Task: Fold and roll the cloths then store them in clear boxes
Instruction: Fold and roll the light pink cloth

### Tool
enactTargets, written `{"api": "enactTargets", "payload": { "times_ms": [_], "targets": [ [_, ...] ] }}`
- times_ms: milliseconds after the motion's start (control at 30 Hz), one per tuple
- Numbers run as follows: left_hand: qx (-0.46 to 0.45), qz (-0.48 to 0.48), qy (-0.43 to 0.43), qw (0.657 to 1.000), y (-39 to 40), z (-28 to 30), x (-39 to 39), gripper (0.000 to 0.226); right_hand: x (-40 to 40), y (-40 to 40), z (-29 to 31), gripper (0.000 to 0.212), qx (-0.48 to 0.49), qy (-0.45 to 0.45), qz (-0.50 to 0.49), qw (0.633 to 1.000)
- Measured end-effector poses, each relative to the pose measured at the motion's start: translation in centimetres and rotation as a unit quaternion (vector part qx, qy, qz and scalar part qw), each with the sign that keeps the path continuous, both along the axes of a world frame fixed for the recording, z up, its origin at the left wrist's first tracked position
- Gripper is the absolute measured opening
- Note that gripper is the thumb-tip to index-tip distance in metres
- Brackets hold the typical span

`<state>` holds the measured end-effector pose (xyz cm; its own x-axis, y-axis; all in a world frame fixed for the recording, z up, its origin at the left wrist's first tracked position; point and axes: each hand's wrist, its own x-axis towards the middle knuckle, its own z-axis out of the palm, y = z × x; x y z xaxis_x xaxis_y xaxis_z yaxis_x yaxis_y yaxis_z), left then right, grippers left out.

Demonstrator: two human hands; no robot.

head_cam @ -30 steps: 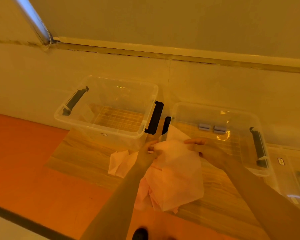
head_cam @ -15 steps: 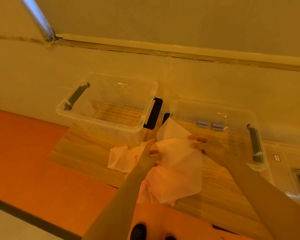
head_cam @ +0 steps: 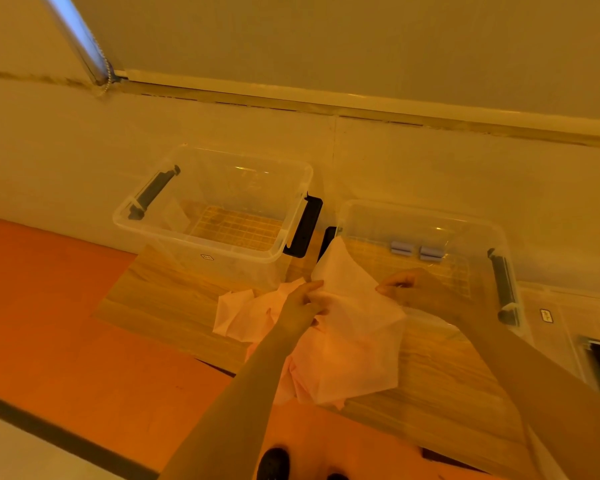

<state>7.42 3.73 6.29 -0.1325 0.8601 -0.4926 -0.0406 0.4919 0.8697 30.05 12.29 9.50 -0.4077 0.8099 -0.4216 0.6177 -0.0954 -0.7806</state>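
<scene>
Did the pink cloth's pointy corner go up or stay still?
Yes. The pink cloth corner rose a little: it now pokes above the near rim of the right clear box, beside its black latch.

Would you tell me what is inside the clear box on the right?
Inside the right clear box, two small grey rolls lie by its far wall. The right hand and held cloth cover its near part.

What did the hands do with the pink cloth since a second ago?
Not much changed. The left hand and right hand keep their grip on the top edge of the pink cloth, lifted over the table; its upper corner now stands up a bit more. The cloth pile, the left box and the right box with its two small rolls stayed put.
</scene>
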Motion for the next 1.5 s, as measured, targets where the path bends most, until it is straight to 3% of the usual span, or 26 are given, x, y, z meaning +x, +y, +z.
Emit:
{"api": "enactTargets", "payload": {
  "times_ms": [133, 367, 533, 633, 833, 1000, 1200, 1300, 1500],
  "targets": [
    [-0.010, 0.021, 0.030, 0.999, -0.3, -0.5, 0.0, 0.031, -1.7, 0.4, -0.2, 0.019, -0.011, 0.013, -0.048, 0.999],
    [-0.010, 0.041, 0.042, 0.998, -0.8, 0.3, -0.5, 0.026, -4.8, 0.9, -1.7, 0.017, -0.123, 0.085, -0.106, 0.983],
    [0.009, 0.043, 0.038, 0.998, -0.9, 0.9, -0.8, 0.023, -5.4, 1.2, -1.9, 0.020, -0.108, 0.113, -0.128, 0.979],
    [0.027, 0.061, 0.080, 0.995, -0.6, 0.9, -1.0, 0.014, -5.3, 1.2, -1.3, 0.019, -0.091, 0.124, -0.142, 0.978],
    [0.055, 0.073, 0.079, 0.993, -0.1, 1.3, 0.3, 0.007, -3.8, 1.1, -0.2, 0.033, -0.136, 0.130, -0.124, 0.974],
    [0.066, 0.060, 0.051, 0.995, 0.4, 1.2, 1.4, 0.016, -2.5, 0.5, -0.2, 0.017, -0.049, 0.133, -0.137, 0.980],
    [0.036, 0.004, 0.062, 0.997, 0.5, 1.4, 1.8, 0.044, -1.4, 0.3, -0.9, 0.024, -0.016, 0.135, -0.135, 0.981],
    [0.020, 0.028, 0.056, 0.998, 0.6, 1.7, 2.2, 0.036, -1.5, 0.0, -0.9, 0.020, 0.006, 0.125, -0.122, 0.985],
    [0.072, 0.054, 0.076, 0.993, 0.7, 1.3, 1.7, 0.019, -1.7, -0.3, -0.8, 0.018, 0.011, 0.165, -0.167, 0.972]
  ]
}}
